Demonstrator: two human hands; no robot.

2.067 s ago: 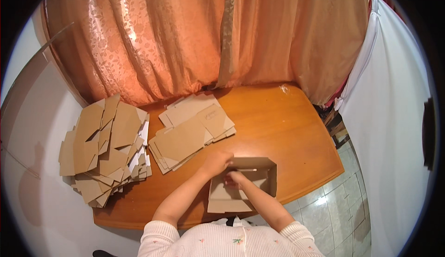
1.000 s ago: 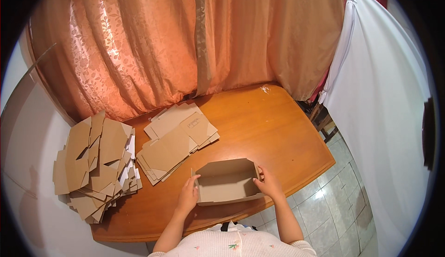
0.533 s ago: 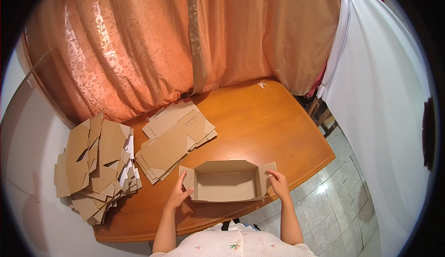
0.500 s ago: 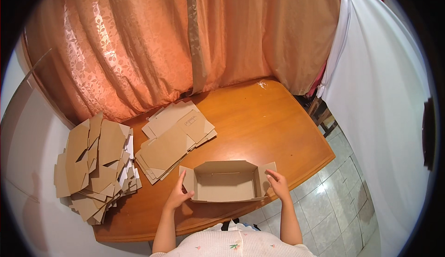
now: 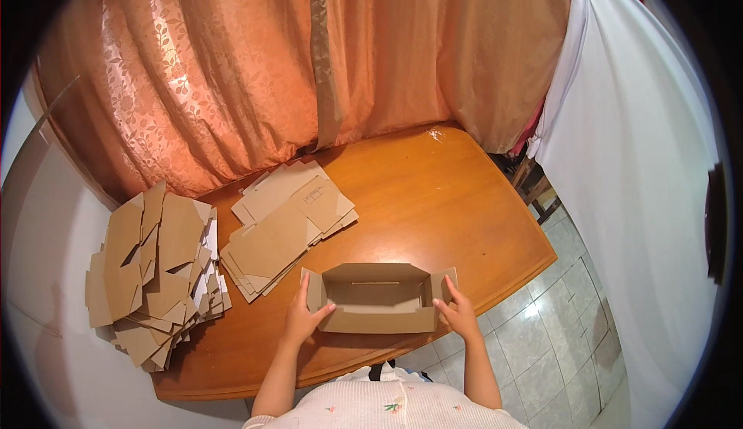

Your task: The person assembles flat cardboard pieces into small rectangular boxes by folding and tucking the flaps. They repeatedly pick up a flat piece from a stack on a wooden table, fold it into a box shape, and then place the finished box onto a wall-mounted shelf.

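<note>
An open-topped brown cardboard box [image 5: 378, 321] stands upright near the table's front edge, with a flap raised outward at each short end. My left hand [image 5: 302, 319] grips its left end, the fingers along the outside of the left flap and the thumb at the front corner. At the other end my right hand [image 5: 460, 317] holds the right flap, fingers outside and thumb by the front right corner. Nothing lies inside the box; a slot line shows across its inner back part.
A tall, untidy pile of flattened cardboard boxes [image 5: 159, 274] stands at the table's left end. A lower stack of flat cardboard [image 5: 271, 251] lies between it and the box. An orange curtain [image 5: 217, 81] hangs behind the wooden table [image 5: 433, 197]; a white cloth [image 5: 619, 135] hangs at right.
The box's front wall has tipped up into view. Both thumbs have closed in on its front corners, and my right hand has moved slightly inward.
</note>
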